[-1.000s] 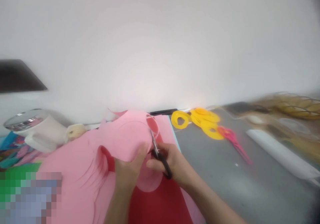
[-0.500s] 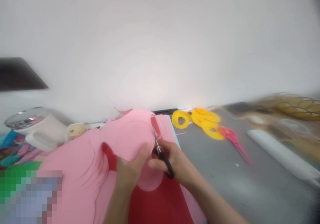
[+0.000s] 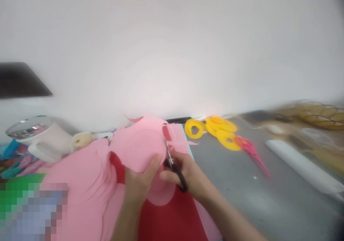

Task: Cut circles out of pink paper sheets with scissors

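My left hand grips a pink paper sheet by its lower edge, thumb on top; a curved outline shows on the sheet. Black-handled scissors are in my right hand, fingers closed round the handles. Their blades point up and away, at the right edge of the pink sheet, where thin curled strips of pink paper hang. Under my hands lie a red sheet and more pink paper. A fanned stack of pink paper pieces is left of my left hand.
Yellow paper rings and pink scissors lie on the grey table. A white roll is at the right. At the left stand a white mug-like container and a beige roll. A pale wall rises behind.
A cut pink strip now sticks out further to the right of the scissors. Both hands have stayed almost in place, with the sheet and scissors still held.
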Available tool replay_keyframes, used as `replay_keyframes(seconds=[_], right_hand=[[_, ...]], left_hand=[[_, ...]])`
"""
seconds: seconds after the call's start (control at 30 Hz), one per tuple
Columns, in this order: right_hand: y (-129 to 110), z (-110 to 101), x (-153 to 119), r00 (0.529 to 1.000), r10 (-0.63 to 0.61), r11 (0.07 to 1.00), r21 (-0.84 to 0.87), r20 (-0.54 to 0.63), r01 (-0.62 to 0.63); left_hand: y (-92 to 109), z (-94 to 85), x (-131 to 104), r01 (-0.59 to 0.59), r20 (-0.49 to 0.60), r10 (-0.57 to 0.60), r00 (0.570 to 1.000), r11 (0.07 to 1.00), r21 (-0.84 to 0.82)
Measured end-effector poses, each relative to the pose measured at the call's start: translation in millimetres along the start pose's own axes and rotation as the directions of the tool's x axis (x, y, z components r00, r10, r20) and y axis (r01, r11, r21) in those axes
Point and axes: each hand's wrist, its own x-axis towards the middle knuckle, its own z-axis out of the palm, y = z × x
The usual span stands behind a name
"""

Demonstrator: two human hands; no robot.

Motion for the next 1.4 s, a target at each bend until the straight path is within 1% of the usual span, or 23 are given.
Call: replay_keyframes(seconds=[0.2,0.37,0.57,0.63,0.77,0.97,1.1,1.17,1.23,1.3,1.4], right_hand=[[-2,1,0,1.000,0.026,1.000,-0.001,-0.012,-0.026],[-4,2,-1,0.999,0.037,0.999,0.000,-0.019,-0.037],[-5,4,0,0.998,0.051,0.999,0.019,-0.030,-0.051],[-6,4,0,0.997,0.069,0.997,0.026,-0.039,-0.068],[-8,5,-1,0.994,0.097,0.994,0.047,-0.056,-0.094],[-8,6,-1,0.994,0.095,0.995,0.046,-0.053,-0.093],[-4,6,-2,0.994,0.093,0.995,0.030,-0.049,-0.091],[-2,6,-2,0.995,0.088,0.996,0.024,-0.036,-0.087],[-1,7,-2,0.997,0.075,0.997,0.019,-0.018,-0.075],[-1,7,-2,0.999,0.054,0.998,0.017,0.005,-0.054],[-3,6,-1,1.000,-0.002,1.000,0.020,0.028,0.001]], left_hand=[[3,3.1,-3,-0.008,-0.062,0.007,0.998,1.000,-0.017],[2,2.0,-3,0.020,-0.025,-0.021,0.999,0.999,-0.043],[2,1.5,-2,0.076,-0.108,-0.077,0.991,0.997,-0.017],[4,2.3,-2,0.089,-0.098,-0.092,0.991,0.995,-0.033],[6,3.2,-3,0.070,-0.100,-0.076,0.992,0.995,-0.066],[1,0.1,-1,0.091,-0.113,-0.099,0.989,0.993,-0.074],[0,0.6,2,0.037,-0.053,-0.044,0.998,0.991,-0.129],[2,2.3,0,0.026,-0.068,-0.033,0.997,0.995,-0.100],[5,4.2,-3,0.035,-0.116,-0.040,0.992,0.999,-0.042],[8,5.9,-6,0.038,-0.142,-0.037,0.989,0.999,0.004],[12,8.0,-10,0.036,-0.125,-0.030,0.992,0.998,0.048]])
